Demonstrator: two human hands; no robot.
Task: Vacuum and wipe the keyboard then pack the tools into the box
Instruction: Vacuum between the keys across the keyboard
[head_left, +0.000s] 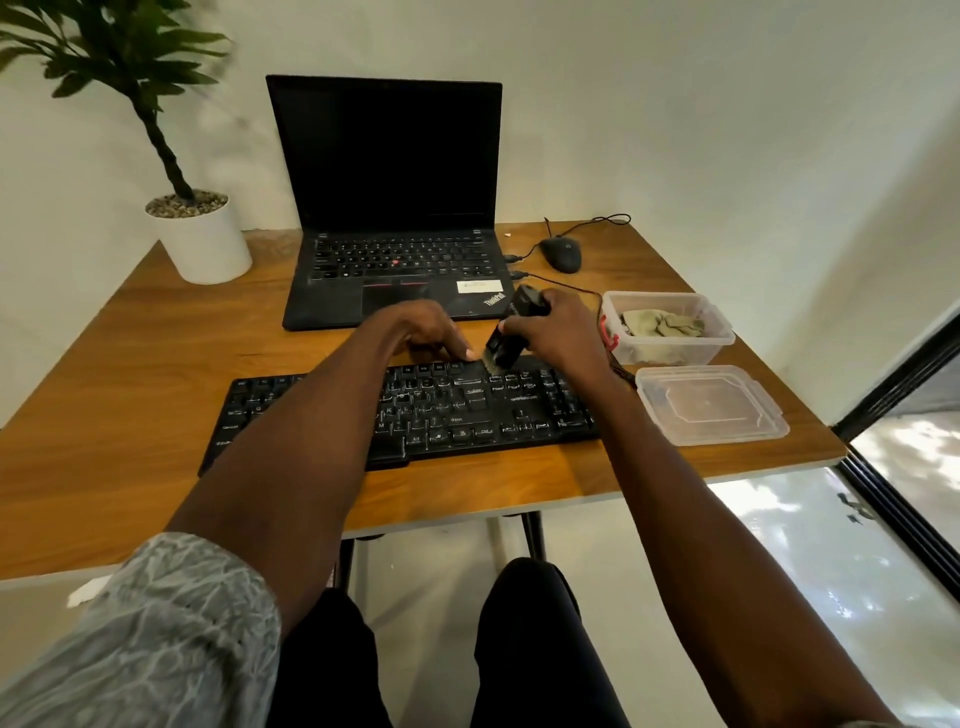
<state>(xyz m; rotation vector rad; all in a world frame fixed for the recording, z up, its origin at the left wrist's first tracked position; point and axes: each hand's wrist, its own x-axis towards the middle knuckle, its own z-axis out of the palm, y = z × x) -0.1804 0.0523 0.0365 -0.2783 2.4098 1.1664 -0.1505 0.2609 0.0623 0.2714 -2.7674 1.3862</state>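
While the keyboard (415, 410) lies across the table's (130, 364) near edge, your right hand (553, 332) grips the small vacuum (511, 332), fingers wrapped around it, brush tip on the top key row; your left hand (415, 332) rests fingertips-down beside it, fingers loosely curved; the box (670, 327) holding a cloth (662, 323) sits right

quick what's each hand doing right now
Left hand: open, fingertips resting on the keyboard top edge.
Right hand: gripping the mini vacuum, brush tip on the keys.
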